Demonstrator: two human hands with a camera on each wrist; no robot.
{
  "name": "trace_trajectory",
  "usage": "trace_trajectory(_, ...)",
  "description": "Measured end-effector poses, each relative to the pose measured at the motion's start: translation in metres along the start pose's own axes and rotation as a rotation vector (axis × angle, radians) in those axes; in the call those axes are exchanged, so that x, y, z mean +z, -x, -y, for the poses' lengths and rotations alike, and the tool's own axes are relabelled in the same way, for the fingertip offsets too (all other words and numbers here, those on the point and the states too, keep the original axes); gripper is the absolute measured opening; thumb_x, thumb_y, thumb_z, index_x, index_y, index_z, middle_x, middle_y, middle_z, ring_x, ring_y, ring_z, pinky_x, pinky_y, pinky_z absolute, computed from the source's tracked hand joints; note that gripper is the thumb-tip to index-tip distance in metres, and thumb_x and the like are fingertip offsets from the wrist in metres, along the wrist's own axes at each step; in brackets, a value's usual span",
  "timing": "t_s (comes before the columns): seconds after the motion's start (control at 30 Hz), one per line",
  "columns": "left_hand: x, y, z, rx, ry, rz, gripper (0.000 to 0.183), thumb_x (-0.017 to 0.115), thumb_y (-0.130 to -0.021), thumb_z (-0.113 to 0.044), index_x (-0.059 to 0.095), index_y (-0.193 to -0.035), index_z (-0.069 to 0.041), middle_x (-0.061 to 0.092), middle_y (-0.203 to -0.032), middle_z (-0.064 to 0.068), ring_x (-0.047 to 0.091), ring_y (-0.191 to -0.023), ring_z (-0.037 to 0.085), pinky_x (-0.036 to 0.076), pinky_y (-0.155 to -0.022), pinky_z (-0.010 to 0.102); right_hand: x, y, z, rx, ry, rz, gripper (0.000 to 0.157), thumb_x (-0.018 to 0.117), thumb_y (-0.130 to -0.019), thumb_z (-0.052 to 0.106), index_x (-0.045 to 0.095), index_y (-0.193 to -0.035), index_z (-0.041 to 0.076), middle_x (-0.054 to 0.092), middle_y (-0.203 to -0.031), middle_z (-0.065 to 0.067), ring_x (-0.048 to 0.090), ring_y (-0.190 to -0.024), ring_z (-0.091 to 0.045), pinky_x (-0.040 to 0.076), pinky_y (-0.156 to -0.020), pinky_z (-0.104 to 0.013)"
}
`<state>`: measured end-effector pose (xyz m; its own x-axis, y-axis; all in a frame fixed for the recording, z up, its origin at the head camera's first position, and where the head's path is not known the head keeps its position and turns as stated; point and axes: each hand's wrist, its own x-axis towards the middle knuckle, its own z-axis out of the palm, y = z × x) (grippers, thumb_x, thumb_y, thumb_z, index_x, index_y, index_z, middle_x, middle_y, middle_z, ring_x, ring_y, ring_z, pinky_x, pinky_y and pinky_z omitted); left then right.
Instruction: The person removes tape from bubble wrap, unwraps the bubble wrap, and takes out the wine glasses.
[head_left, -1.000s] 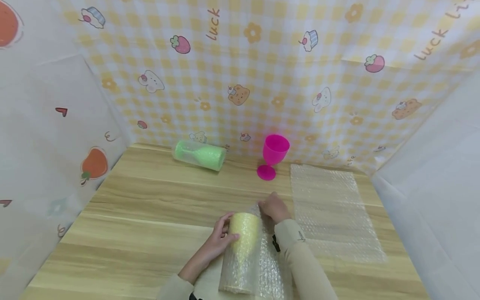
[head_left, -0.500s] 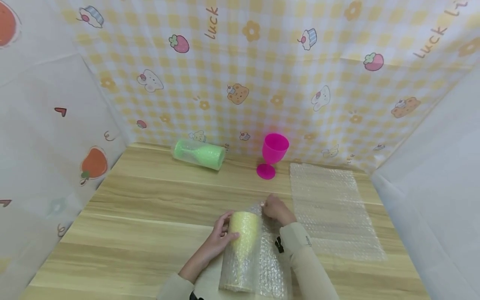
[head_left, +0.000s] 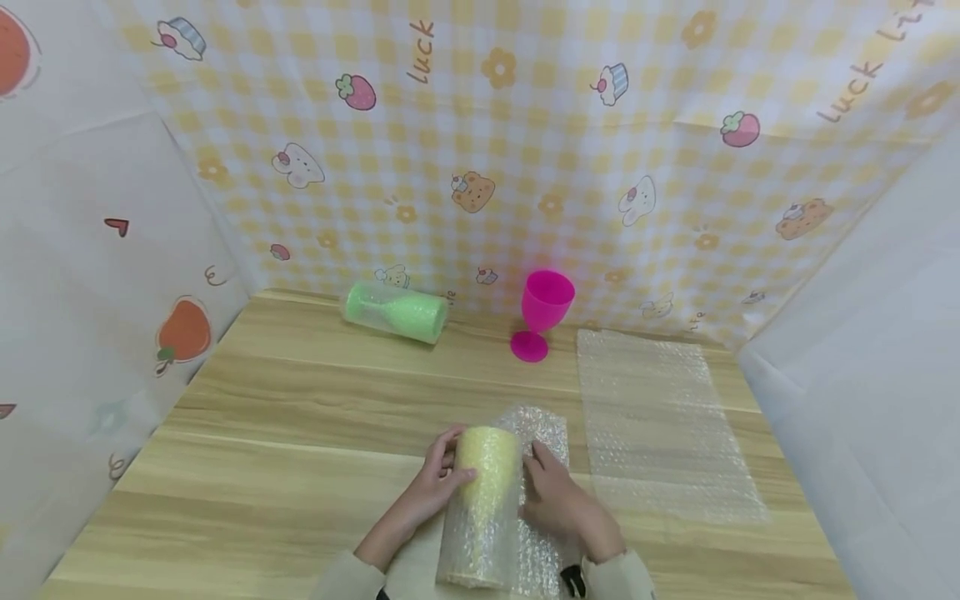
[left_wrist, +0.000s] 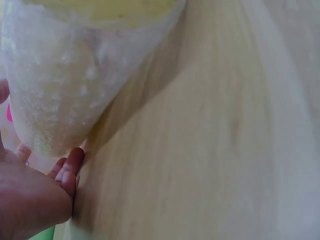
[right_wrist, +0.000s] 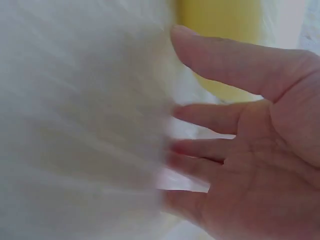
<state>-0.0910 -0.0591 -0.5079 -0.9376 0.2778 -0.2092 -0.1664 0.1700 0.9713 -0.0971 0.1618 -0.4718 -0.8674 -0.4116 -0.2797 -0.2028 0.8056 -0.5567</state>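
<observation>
One yellow stemmed goblet (head_left: 489, 479), seemingly mid-wrapping in clear bubble wrap (head_left: 480, 560), lies near on the wooden counter (head_left: 285, 508), held in the left hand's (head_left: 431, 486) grip, while the right hand's (head_left: 561, 502) wide grip probably must next fold the loose right flap (head_left: 546, 429) over.

on the yellow-checked cloth (head_left: 330, 146) at the back, the word "luck" (head_left: 422, 52) is printed in orange-brown; it is repeated as a second "luck" (head_left: 850, 92) at upper right. above that, another word (head_left: 903, 21) is begun with "li" (its end is cut off by the frame's edge).
</observation>
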Motion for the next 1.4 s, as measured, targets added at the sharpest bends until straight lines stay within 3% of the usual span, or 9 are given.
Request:
trace_trajectory(0.13, -0.001, 0.002, -0.01, -0.003, 0.009, -0.024, 0.068, 0.059, -0.084, -0.03, 0.022, -0.14, -0.023, 0.022, -0.137, 0.015, 0.045, -0.109, 0.026, 0.044, -0.077, 0.03, 0.01, 0.005, -0.003, -0.053, -0.065, -0.013, 0.079, 0.068, -0.074, 0.017, 0.027, -0.138, -0.007, 0.002, -0.149, -0.026, 0.003, -0.137, -0.042, 0.006, -0.108, -0.06)
trace_trajectory(0.23, 0.002, 0.007, -0.023, 0.046, -0.051, -0.066, 0.07, 0.06, -0.082, -0.024, 0.023, -0.141, -0.017, 0.021, -0.137, 0.016, 0.04, -0.111, 0.03, 0.043, -0.084, 0.04, 0.012, 0.005, -0.007, -0.067, -0.123, -0.027, 0.079, 0.068, -0.074, 0.013, 0.027, -0.138, -0.004, 0.0, -0.15, -0.025, 0.0, -0.138, -0.041, 0.002, -0.108, -0.059)
trace_trajectory(0.4, 0.019, 0.021, -0.058, 0.215, -0.489, -0.198, 0.062, 0.063, -0.078, -0.019, 0.038, -0.135, -0.017, 0.038, -0.133, 0.013, 0.038, -0.117, 0.032, 0.03, -0.092, 0.056, 0.017, 0.003, -0.01, -0.067, -0.155, -0.029, 0.076, 0.066, -0.073, 0.008, 0.027, -0.138, -0.003, -0.002, -0.149, -0.026, -0.003, -0.137, -0.041, -0.002, -0.107, -0.06)
trace_trajectory(0.6, 0.04, 0.037, -0.083, 0.37, -1.019, -0.11, 0.044, 0.06, -0.082, -0.036, 0.052, -0.123, -0.023, 0.053, -0.114, 0.003, 0.046, -0.103, 0.023, 0.042, -0.083, 0.042, 0.017, 0.005, -0.007, -0.069, -0.189, -0.048, 0.076, 0.064, -0.073, 0.005, 0.027, -0.139, -0.001, -0.003, -0.149, -0.025, -0.004, -0.137, -0.042, -0.003, -0.105, -0.063)
trace_trajectory(0.73, 0.05, 0.037, -0.08, 0.33, -1.232, -0.146, 0.054, 0.064, -0.073, -0.053, 0.055, -0.115, -0.02, 0.052, -0.112, 0.004, 0.046, -0.096, 0.024, 0.043, -0.07, 0.035, 0.016, 0.005, -0.006, -0.066, -0.209, -0.049, 0.075, 0.063, -0.073, 0.003, 0.026, -0.139, -0.003, -0.003, -0.149, -0.024, -0.006, -0.137, -0.041, -0.005, -0.106, -0.062)
trace_trajectory(0.87, 0.05, 0.03, -0.073, 0.223, -1.321, -0.246, 0.075, 0.068, -0.058, -0.065, 0.052, -0.109, -0.013, 0.049, -0.106, 0.007, 0.045, -0.089, 0.026, 0.044, -0.061, 0.033, 0.015, 0.005, -0.006, -0.07, -0.216, -0.051, 0.076, 0.064, -0.073, 0.003, 0.027, -0.138, -0.004, -0.003, -0.149, -0.024, -0.006, -0.137, -0.042, -0.005, -0.106, -0.061)
trace_trajectory(1.0, 0.037, 0.023, -0.066, 0.133, -1.267, -0.289, 0.074, 0.076, -0.056, -0.056, 0.047, -0.104, -0.009, 0.045, -0.096, 0.007, 0.044, -0.083, 0.027, 0.043, -0.055, 0.032, 0.015, 0.006, -0.007, -0.069, -0.216, -0.047, 0.076, 0.066, -0.073, 0.005, 0.027, -0.138, -0.005, -0.003, -0.149, -0.025, -0.005, -0.137, -0.042, -0.005, -0.106, -0.061)
trace_trajectory(1.27, -0.014, 0.033, -0.07, 0.059, -0.814, -0.172, 0.037, 0.068, -0.075, -0.024, 0.043, -0.095, -0.006, 0.042, -0.085, 0.004, 0.04, -0.067, 0.016, 0.036, -0.047, 0.022, 0.014, 0.006, -0.007, -0.058, -0.207, -0.04, 0.077, 0.066, -0.073, 0.007, 0.026, -0.138, -0.005, -0.002, -0.148, -0.026, -0.005, -0.137, -0.042, -0.004, -0.107, -0.06)
trace_trajectory(1.4, -0.036, 0.042, -0.071, 0.021, -0.655, -0.199, 0.017, 0.06, -0.08, -0.016, 0.048, -0.091, -0.009, 0.051, -0.075, 0.001, 0.047, -0.06, 0.011, 0.04, -0.045, 0.02, 0.012, 0.006, -0.006, -0.052, -0.215, -0.032, 0.077, 0.066, -0.073, 0.007, 0.026, -0.138, -0.005, -0.002, -0.149, -0.025, -0.005, -0.136, -0.042, -0.005, -0.107, -0.06)
